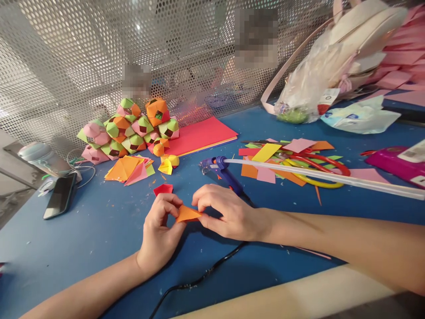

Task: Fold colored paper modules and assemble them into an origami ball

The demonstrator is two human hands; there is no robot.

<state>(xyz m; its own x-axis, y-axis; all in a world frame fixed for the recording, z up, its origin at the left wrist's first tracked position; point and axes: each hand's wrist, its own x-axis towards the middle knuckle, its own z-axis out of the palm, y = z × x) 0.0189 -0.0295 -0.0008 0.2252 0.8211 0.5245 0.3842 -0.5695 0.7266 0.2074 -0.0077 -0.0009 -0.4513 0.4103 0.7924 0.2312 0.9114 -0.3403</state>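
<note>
My left hand (158, 232) and my right hand (229, 213) meet over the blue table (83, 239), both pinching a small folded orange paper piece (187, 214) between fingertips. A folded red paper piece (163, 189) lies just beyond my left hand. A blue glue gun (223, 170) with a long clear glue stick (325, 177) rests behind my right hand, and its black cord (199, 277) runs under my right wrist toward the near edge.
A heap of folded paper cubes (133, 128) stands at the back left, with flat folded pieces (128, 169) in front. Red paper sheets (201, 135), paper scraps with scissors (312, 166), a phone (61, 195), a bag (332, 62) and a perforated metal wall (83, 53) surround the area.
</note>
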